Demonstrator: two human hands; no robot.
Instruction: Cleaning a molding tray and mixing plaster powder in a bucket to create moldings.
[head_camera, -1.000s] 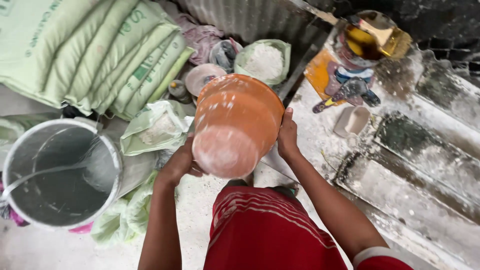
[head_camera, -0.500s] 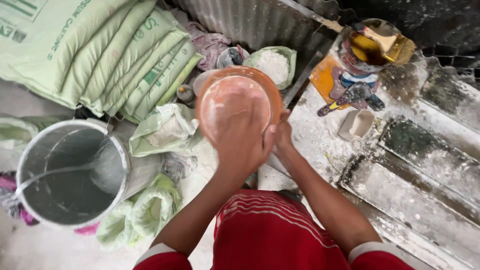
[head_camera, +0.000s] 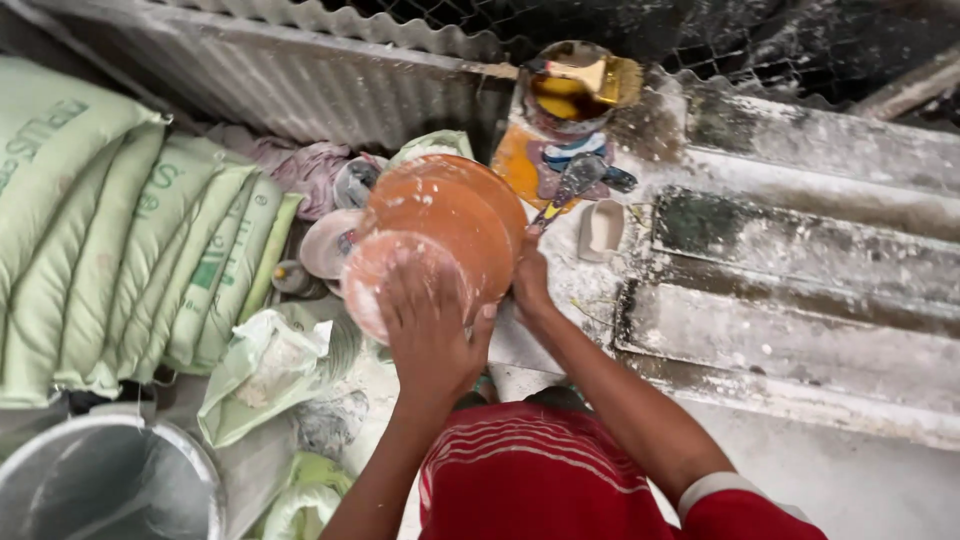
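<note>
Orange bucket (head_camera: 450, 225) upturned; left hand (head_camera: 430, 330) spread flat on its powdery base, right hand (head_camera: 530, 285) clasping its side.

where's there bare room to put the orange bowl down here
Free: the dusty ledge right of the small white cup, and the floor below it. Crowded: left of the orange bowl, with stacked green sacks, an open bag and a metal bucket.
</note>
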